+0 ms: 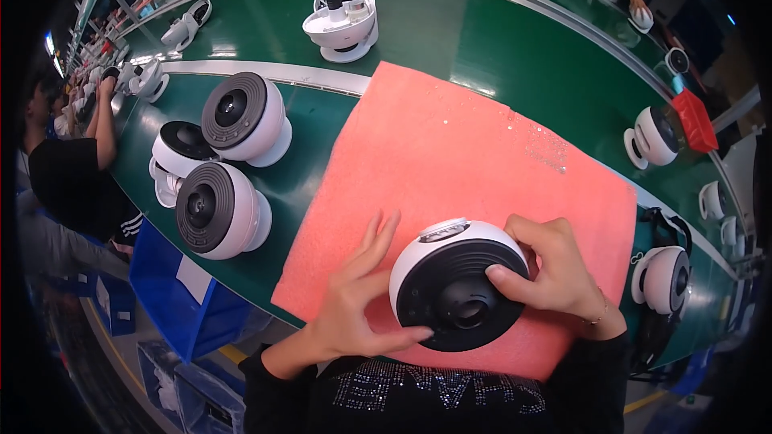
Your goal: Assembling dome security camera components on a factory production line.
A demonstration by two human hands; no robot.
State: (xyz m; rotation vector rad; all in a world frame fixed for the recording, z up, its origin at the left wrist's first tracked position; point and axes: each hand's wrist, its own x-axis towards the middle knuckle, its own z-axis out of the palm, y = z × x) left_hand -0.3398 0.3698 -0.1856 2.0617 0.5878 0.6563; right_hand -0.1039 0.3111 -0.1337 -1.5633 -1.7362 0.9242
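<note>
A round white device (462,297) with a black ribbed face and a glossy round centre is tilted up toward me over the near part of a pink foam mat (450,145). My right hand (555,265) grips its right side, thumb on the black face and fingers round the white shell. At its lower left, the thumb of my left hand (354,305) touches the face's edge. The other left fingers are stretched out, apart from the shell. A small opening with a light insert shows in the shell's top edge. The device's underside is hidden.
Three similar devices (241,116) stand close together left of the mat. An open white housing (342,22) is on the green line beyond. At right are another device (666,280) and a red bin (694,122). A blue crate (181,289) and a co-worker (72,169) are at left.
</note>
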